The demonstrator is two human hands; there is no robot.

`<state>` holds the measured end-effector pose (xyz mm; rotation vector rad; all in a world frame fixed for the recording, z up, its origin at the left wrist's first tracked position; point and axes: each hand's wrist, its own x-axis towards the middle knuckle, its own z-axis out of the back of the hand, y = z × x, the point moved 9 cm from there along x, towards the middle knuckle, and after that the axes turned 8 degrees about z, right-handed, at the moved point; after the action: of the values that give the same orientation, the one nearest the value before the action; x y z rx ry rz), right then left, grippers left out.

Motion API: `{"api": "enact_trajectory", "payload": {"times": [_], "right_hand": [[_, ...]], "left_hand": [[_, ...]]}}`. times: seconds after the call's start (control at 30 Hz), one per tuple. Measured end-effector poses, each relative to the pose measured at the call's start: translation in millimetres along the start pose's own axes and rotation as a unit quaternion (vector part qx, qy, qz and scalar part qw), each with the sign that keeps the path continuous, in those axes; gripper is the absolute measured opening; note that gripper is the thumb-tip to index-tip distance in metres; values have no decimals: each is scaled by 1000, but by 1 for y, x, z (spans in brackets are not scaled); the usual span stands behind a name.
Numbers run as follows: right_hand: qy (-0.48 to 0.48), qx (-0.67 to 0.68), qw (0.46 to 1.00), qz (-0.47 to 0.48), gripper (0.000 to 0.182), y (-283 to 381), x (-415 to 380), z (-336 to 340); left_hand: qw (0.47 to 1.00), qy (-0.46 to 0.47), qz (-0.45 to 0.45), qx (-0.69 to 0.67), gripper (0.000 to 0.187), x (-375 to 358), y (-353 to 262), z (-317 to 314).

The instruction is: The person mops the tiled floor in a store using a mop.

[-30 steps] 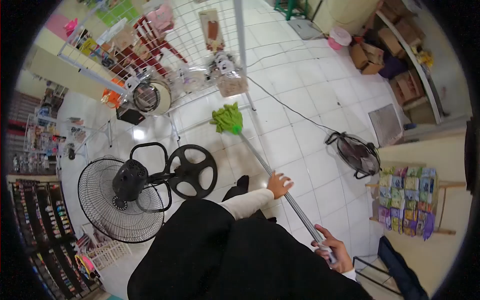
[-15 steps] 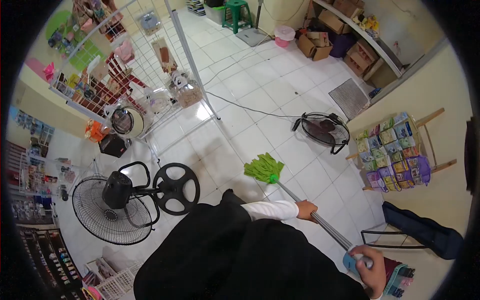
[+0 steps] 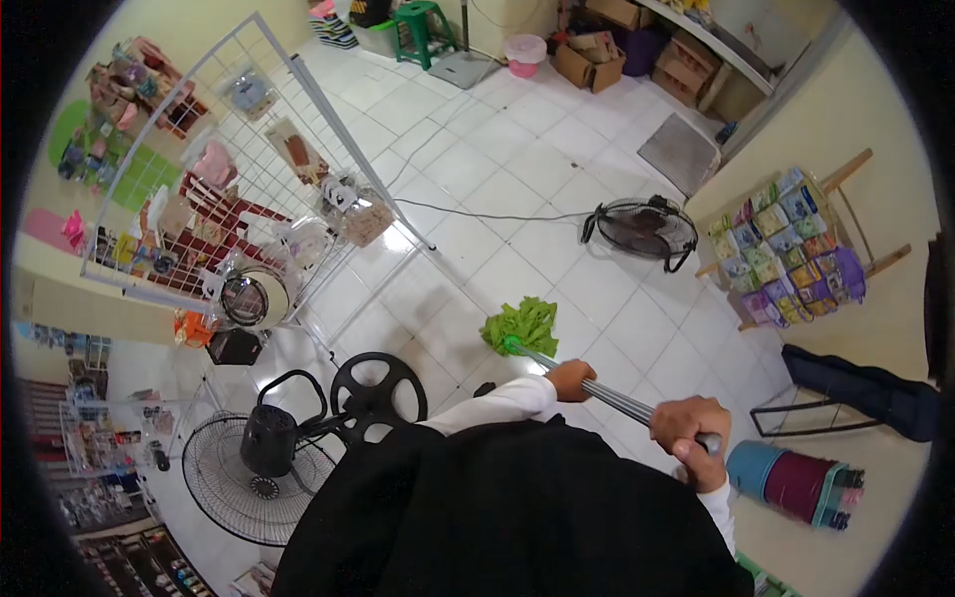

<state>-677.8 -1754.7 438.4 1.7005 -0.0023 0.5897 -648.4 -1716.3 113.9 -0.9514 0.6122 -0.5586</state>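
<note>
A mop with a green head [image 3: 521, 326] rests on the white tiled floor in front of me, its grey pole [image 3: 619, 400] slanting up to the lower right. My left hand [image 3: 571, 381] is wrapped round the pole a short way above the mop head. Near the top end of the pole, my right hand [image 3: 691, 435] is closed round it, with the rounded grey tip showing beside the thumb.
A standing fan [image 3: 267, 443] with a round black base [image 3: 379, 393] is at the left. A white grid rack [image 3: 328, 114] holds goods. On the floor lies a black fan [image 3: 647, 234] with a cable. Stacked bins [image 3: 796, 483] and a card display [image 3: 781, 244] are at the right.
The mop head has spread differently, its joint now further left and nearer me. Both hands have moved left and upward with the pole. The view has shifted, showing more of the bins.
</note>
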Motion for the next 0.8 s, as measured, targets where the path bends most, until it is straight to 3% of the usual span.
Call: {"api": "enact_trajectory", "payload": {"times": [0.2, 0.33, 0.47, 0.57, 0.6, 0.67, 0.8], "right_hand": [[2, 59, 998, -9, 33, -39, 28, -38], [6, 71, 997, -42, 31, -94, 41, -63], [168, 46, 984, -36, 23, -153, 78, -122], [184, 14, 982, -44, 17, -201, 78, -141], [144, 12, 989, -45, 17, -203, 76, -139], [67, 7, 997, -47, 17, -204, 70, -135], [26, -19, 997, -63, 17, -152, 89, -111]], "left_hand": [[997, -12, 71, 26, 14, -45, 41, 70], [992, -36, 101, 64, 16, -74, 112, 117], [986, -82, 109, 91, 18, -101, 200, 178], [969, -115, 106, 192, 20, -118, 233, 212], [957, -136, 98, 235, 20, -122, 238, 217], [964, -146, 105, 195, 21, -118, 250, 204], [980, -138, 99, 101, 19, -81, 209, 187]]}}
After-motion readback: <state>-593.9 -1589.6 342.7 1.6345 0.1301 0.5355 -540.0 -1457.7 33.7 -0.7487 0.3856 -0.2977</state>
